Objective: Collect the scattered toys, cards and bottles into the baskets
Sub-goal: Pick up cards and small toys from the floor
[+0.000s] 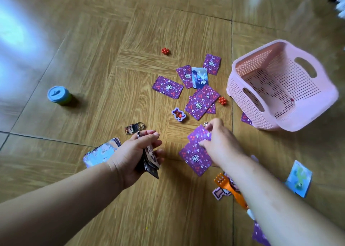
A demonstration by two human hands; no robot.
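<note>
While left hand grips a card stack, right hand pinches purple cards, pink basket nearby

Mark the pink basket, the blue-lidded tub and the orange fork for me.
pink basket (239, 91): head view, on its left mesh wall.
blue-lidded tub (57, 94): head view, centre of the lid.
orange fork (223, 182): head view, on the head below the tines.

A purple card is mostly hidden under the pink basket, & the right forearm covers part of the orange fork. In the top-right corner a white and dark shape is too blurred to tell & is cut off by the edge.
</note>
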